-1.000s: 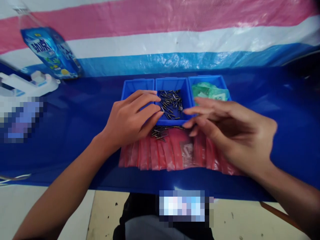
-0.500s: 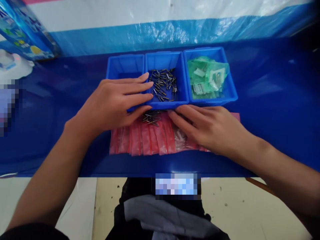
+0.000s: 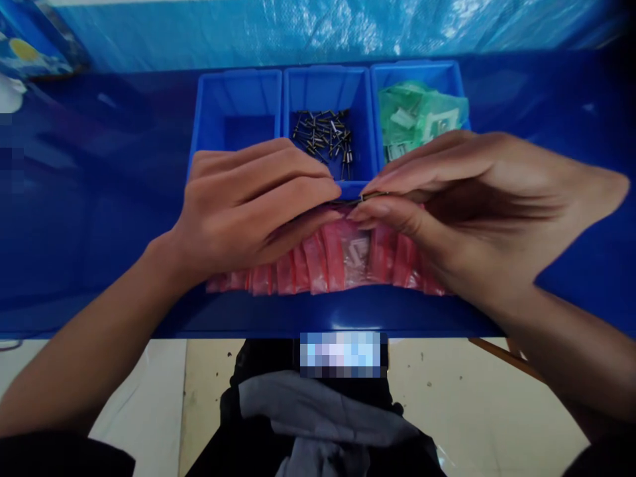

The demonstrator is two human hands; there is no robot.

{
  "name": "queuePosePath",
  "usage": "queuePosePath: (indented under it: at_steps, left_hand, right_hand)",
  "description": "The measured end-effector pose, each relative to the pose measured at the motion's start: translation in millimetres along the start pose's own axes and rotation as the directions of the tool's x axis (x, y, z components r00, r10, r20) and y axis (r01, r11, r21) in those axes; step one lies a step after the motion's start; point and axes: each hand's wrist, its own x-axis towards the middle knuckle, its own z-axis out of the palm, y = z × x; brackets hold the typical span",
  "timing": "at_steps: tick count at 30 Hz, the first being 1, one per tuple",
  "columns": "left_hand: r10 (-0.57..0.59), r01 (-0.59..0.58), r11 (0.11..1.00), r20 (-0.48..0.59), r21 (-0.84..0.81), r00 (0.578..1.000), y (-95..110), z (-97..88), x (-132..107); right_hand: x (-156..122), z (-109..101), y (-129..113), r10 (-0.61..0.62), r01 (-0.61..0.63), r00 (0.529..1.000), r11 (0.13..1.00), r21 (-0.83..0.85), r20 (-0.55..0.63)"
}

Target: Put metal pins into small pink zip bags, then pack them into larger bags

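Note:
My right hand (image 3: 447,199) is closed in a pinch on a thin metal rivet (image 3: 370,196), held level above the front rim of the middle blue bin (image 3: 328,83). Beside it, my left hand (image 3: 248,205) has its fingers bent and pressed together, the thumb below them. Dark thin shafts show at its fingertips, but what it grips is hidden. Several loose rivets (image 3: 322,136) lie in the middle bin. Under both hands is a row of overlapping red-edged clear plastic bags (image 3: 318,265); a whitish piece shows through one.
To the left stands another blue bin (image 3: 241,93), its front covered by my hand. The right bin (image 3: 417,69) holds green plastic bags (image 3: 422,112) with pale parts inside. A blue printed pack (image 3: 30,46) stands at the far left of the blue table (image 3: 124,146).
My right hand has risen from the bags and now pinches a rivet. My left hand has shifted right, its fingertips nearly meeting the right ones. The view has tipped downward.

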Motion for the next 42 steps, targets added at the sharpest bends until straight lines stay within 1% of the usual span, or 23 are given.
queuePosePath:
  at_steps: [1,4,7,9,13,16,18,21,23,26,29,32,35,37,38,42]
  left_hand:
    - [-0.017,0.017,1.000,0.009,0.011,1.000,1,-0.7,0]
    - [-0.046,0.046,0.999,0.011,0.014,0.999,3,-3.1,-1]
    - [-0.027,0.027,0.999,-0.001,0.020,1.000,4,-4.2,1]
    - [-0.016,0.017,0.998,-0.012,0.056,1.000,4,-4.2,3]
    - [0.009,-0.003,0.994,-0.056,0.112,0.998,3,-4.7,7]
    - [0.057,-0.049,0.987,-0.049,0.154,0.997,1,-3.8,7]
    - [0.093,-0.081,0.982,-0.064,0.169,0.994,0,-1.3,5]
    - [0.160,-0.145,0.976,-0.082,0.163,0.984,1,3.6,2]
    - [0.180,-0.168,0.974,-0.068,0.155,0.981,2,5.8,1]
    - [0.135,-0.126,0.985,-0.072,0.120,0.988,5,5.3,2]
    - [0.044,-0.034,0.996,-0.119,0.086,0.992,9,2.1,3]
    - [-0.034,0.039,0.998,-0.087,0.057,0.996,13,1.3,2]
    - [-0.029,0.034,0.998,-0.075,0.061,0.997,13,5.0,0]
    - [-0.013,0.022,0.997,-0.116,0.078,0.993,12,7.1,0]
    - [-0.013,0.024,0.996,-0.118,0.090,0.993,12,7.1,0]
    - [-0.042,0.052,0.989,-0.076,0.136,0.996,11,-0.2,-1]
  right_hand:
    - [-1,0,-1,0.008,-0.008,1.000,1.000,-0.002,-0.020]
    - [-1,4,-1,-0.084,0.089,0.987,0.996,0.028,-0.137]
    - [0,9,4,-0.138,0.166,0.967,0.979,0.121,-0.212]
    - [0,11,6,-0.117,0.150,0.973,0.975,0.161,-0.201]
    - [1,12,8,-0.097,0.129,0.974,0.980,0.153,-0.203]
    - [1,11,8,-0.076,0.112,0.978,0.977,0.181,-0.195]
    - [1,11,8,-0.079,0.117,0.979,0.974,0.196,-0.189]
    - [1,12,8,-0.076,0.110,0.982,0.973,0.202,-0.170]
    - [1,13,8,-0.085,0.123,0.983,0.961,0.248,-0.161]
    - [3,13,7,-0.086,0.141,0.980,0.936,0.324,-0.180]
    - [3,10,6,-0.071,0.110,0.989,0.942,0.316,-0.133]
    - [1,7,6,-0.083,0.103,0.993,0.952,0.287,-0.084]
    - [0,8,7,-0.076,0.095,0.994,0.963,0.253,-0.083]
    - [0,10,9,-0.089,0.112,0.991,0.963,0.245,-0.103]
    - [0,10,9,-0.091,0.116,0.990,0.962,0.246,-0.110]
    - [0,11,11,-0.126,0.148,0.987,0.955,0.256,-0.099]
